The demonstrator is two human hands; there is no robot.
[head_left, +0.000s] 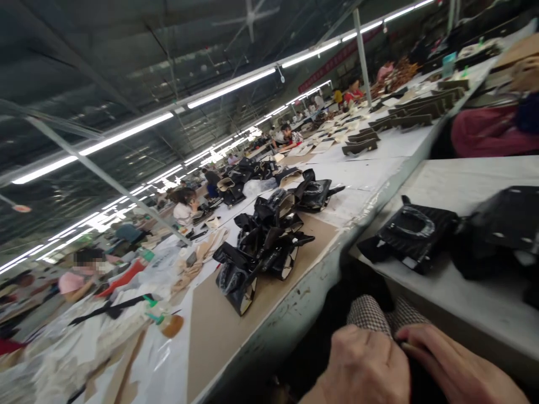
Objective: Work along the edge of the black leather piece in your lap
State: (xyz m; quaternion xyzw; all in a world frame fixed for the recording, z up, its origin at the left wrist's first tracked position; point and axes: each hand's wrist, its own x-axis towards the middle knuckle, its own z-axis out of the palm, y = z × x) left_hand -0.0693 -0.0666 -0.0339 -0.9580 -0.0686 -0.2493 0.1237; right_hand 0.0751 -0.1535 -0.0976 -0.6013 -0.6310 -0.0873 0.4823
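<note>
**White tube lights [231,88] cut across a dim ceiling [105,39]**

Long rows of tubes light the hall from overhead, burning out to pure white toward the far end. The roof stays murky and grainy. Pale parts of the desk [303,306] catch even light; plastic sheeting [162,356] glints at lower left, and the black bags [269,241] show small highlights while their folds sink into darkness. Deep shadow fills the space below the desk edge. The view tilts steeply, stretching toward the corners. Softness blurs the left hand [366,362], right hand [458,362] and distant background.
</note>
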